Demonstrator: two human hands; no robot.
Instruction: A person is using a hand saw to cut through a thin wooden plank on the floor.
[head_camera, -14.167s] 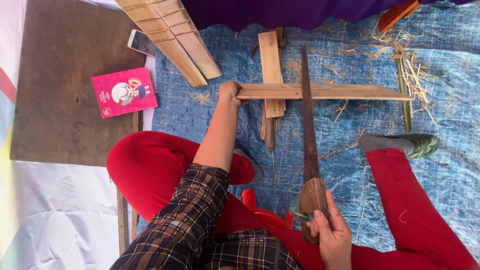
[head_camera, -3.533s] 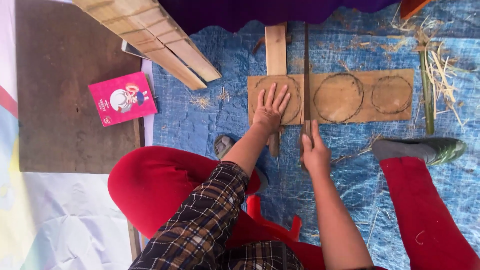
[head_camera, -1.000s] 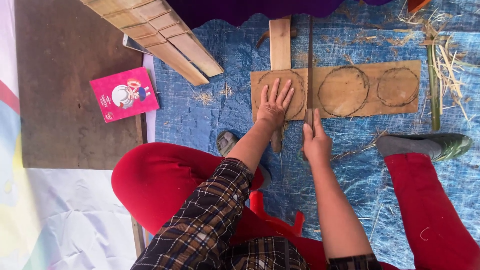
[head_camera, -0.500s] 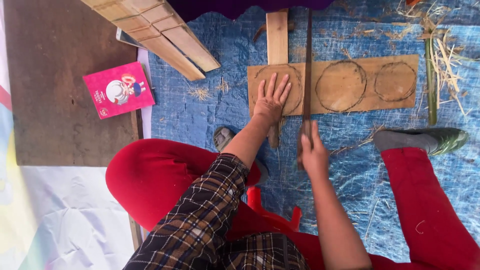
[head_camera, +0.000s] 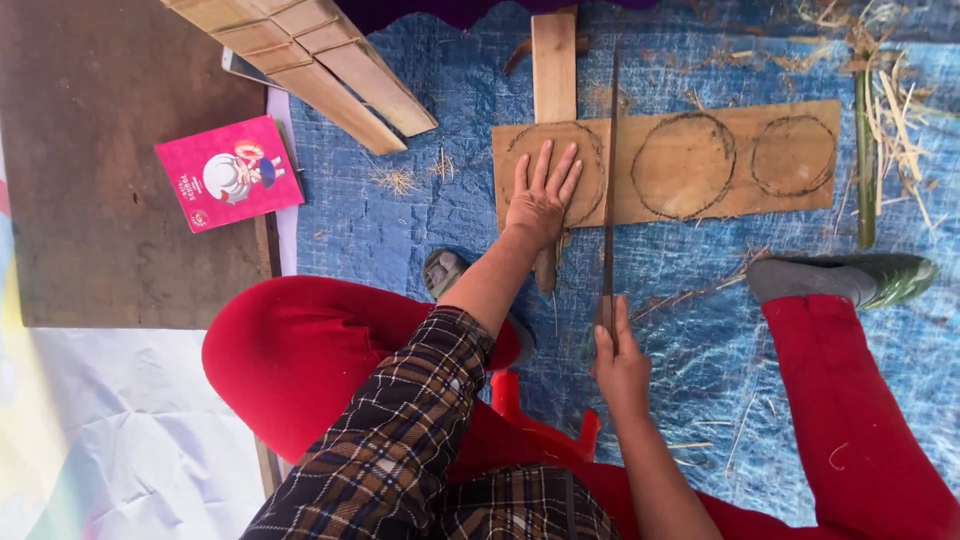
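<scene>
Your left hand (head_camera: 541, 200) lies flat with fingers spread on the left end of the board (head_camera: 668, 165), over the first of three drawn circles, pressing it down on the blue tarp (head_camera: 450, 210). Your right hand (head_camera: 620, 362) is closed around the handle end of the saw (head_camera: 610, 180), whose thin blade stands on edge across the board, in the gap between the first circle and the middle one. The blade runs past the board's far edge. The board rests crosswise on a narrower plank (head_camera: 554, 62) that sticks out beyond it. On the right, the board's end is near a green stalk (head_camera: 864, 150) and loose straw. To the left, the slatted wood frame (head_camera: 310, 55) and the pink booklet (head_camera: 228, 172) lie well apart from your hands. Your shoe (head_camera: 850, 280) sits just below the board's right part.
</scene>
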